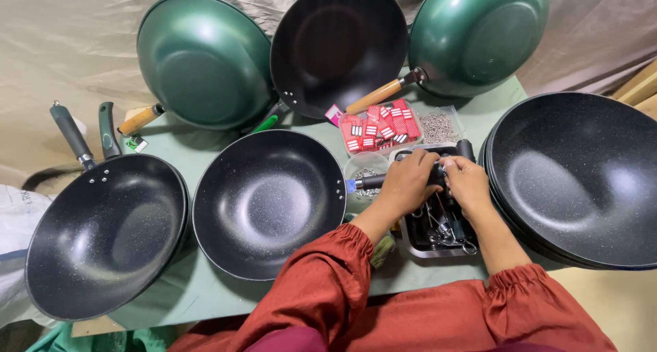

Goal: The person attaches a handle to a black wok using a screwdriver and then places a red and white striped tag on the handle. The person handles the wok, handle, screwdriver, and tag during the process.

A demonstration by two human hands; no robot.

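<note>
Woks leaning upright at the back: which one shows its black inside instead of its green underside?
The middle wok, between the two green-backed woks; it alone faces forward.

1. Left hand (409,182) and right hand (465,181) meet over a metal tray (410,246), gripping a black handle (371,181).
2. Black woks (268,203) lie on the green table (198,290).
3. A box of red packets (380,127) sits behind the hands.

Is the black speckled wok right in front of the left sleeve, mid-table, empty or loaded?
Empty. The black speckled wok sits upright on the green table; its bare glossy interior shows only reflections.
</note>
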